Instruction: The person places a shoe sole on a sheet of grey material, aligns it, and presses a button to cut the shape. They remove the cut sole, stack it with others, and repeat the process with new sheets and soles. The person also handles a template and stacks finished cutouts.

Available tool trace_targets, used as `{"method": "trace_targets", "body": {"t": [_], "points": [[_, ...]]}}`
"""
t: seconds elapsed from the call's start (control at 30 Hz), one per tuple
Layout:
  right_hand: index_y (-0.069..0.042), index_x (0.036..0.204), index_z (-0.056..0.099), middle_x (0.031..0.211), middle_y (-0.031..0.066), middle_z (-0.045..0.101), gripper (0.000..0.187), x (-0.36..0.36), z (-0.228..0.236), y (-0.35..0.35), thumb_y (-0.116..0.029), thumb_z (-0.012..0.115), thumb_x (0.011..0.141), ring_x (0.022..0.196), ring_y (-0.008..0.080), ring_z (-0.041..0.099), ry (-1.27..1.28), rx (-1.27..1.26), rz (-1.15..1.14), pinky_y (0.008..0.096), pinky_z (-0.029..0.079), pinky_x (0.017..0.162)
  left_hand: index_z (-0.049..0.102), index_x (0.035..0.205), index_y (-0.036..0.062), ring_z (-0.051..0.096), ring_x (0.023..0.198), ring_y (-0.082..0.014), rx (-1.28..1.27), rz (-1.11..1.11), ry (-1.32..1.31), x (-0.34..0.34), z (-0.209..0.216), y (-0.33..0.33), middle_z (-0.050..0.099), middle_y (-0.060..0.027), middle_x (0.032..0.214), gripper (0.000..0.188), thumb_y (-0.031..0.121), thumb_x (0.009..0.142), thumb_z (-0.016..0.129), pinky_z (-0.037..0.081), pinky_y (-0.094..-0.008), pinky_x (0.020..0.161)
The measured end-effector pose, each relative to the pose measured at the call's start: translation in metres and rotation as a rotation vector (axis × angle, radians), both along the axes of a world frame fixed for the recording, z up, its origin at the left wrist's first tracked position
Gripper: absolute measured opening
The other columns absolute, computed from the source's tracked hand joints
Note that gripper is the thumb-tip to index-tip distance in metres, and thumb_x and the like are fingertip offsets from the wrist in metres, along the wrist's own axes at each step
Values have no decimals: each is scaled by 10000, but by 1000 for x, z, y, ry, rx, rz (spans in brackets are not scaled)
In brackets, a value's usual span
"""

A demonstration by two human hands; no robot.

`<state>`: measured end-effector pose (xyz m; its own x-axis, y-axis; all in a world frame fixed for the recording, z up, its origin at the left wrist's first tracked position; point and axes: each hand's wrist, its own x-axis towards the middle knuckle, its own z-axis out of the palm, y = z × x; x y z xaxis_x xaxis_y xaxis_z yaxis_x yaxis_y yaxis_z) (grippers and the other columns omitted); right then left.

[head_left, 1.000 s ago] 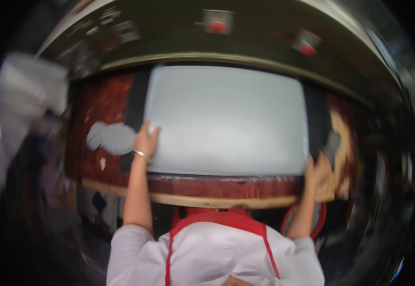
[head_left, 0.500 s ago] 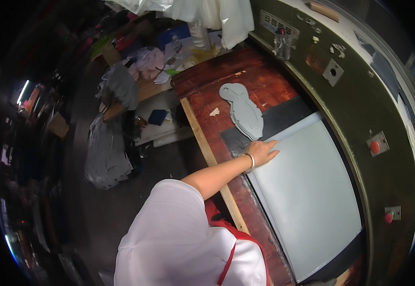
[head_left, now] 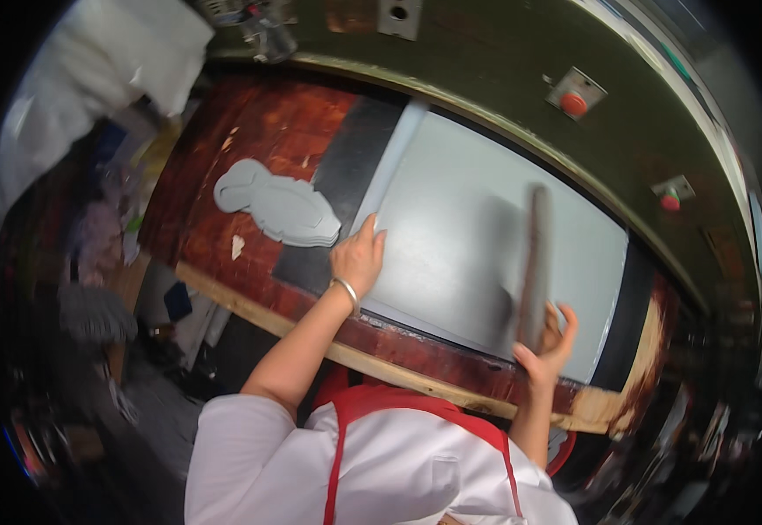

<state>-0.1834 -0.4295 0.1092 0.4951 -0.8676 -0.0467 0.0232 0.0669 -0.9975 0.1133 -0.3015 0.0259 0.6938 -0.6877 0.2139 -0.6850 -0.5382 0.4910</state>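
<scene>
A large smooth light-grey sheet [head_left: 433, 262] lies over a black pad [head_left: 357, 140] on the red-brown board. At the sheet's left edge rests my left hand [head_left: 357, 262], a bracelet on its wrist, index finger and thumb apart. My right hand [head_left: 549, 350] grips the near end of a long, narrow brown-and-grey object [head_left: 536, 254], seen edge-on above the sheet's right part. Motion blurs that object, so its kind is unclear; its shadow falls on the sheet. Left of my left hand is a small stack of grey, rounded cut-out pieces [head_left: 286, 206].
A green machine beam [head_left: 468, 44] with red push buttons [head_left: 573, 103] runs along the far side. The red-brown board [head_left: 197, 184] has a pale wooden strip [head_left: 254, 308] along its near edge. White plastic sheeting [head_left: 109, 70] hangs at the far left.
The view has swung to the right. My right hand has come into view, holding the long narrow object over the sheet. My left hand stays by the sheet's left edge.
</scene>
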Motion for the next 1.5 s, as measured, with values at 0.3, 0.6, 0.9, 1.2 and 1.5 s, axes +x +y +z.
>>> {"method": "trace_targets", "body": {"t": [0.3, 0.6, 0.9, 1.2, 1.5], "points": [[-64, 1220, 447, 1313, 290, 314, 792, 198, -40, 55, -205, 841, 548, 1227, 445, 317, 656, -540, 36, 502, 346, 1007, 538, 1241, 29, 633, 618, -322, -21, -34, 26, 3, -2, 3, 647, -153, 734, 360, 112, 892, 554, 485, -420, 543], [26, 1390, 302, 1353, 316, 328, 947, 158, -65, 38, -268, 808, 646, 1260, 452, 330, 476, -625, 68, 497, 324, 1044, 538, 1226, 14, 627, 586, -345, -25, -130, 18, 11, 5, 3, 647, -171, 709, 367, 166, 893, 553, 497, -430, 536], [40, 1470, 49, 1439, 297, 290, 775, -16, 19, -105, -332, 500, 961, 1321, 374, 326, 341, -614, -913, 467, 272, 1072, 572, 1043, 64, 581, 548, -345, 107, -47, 218, -27, 19, 111, 595, -109, 614, 197, 161, 875, 609, 452, -441, 511], [134, 1409, -125, 1482, 368, -51, 1005, -81, 11, -22, -546, 439, 929, 1410, 444, 2, 482, -835, -1122, 470, 58, 1153, 659, 784, 64, 561, 539, -293, -242, -137, -51, -48, -8, 133, 560, -96, 581, 77, 133, 819, 662, 440, -405, 506], [-17, 1488, -41, 1452, 266, 292, 902, -72, -20, 81, -214, 619, 906, 1242, 314, 439, 247, -383, -781, 409, 330, 1066, 660, 799, 86, 551, 538, -281, -234, -118, -48, -44, -6, 131, 538, -82, 563, 62, 143, 821, 668, 432, -395, 506]]}}
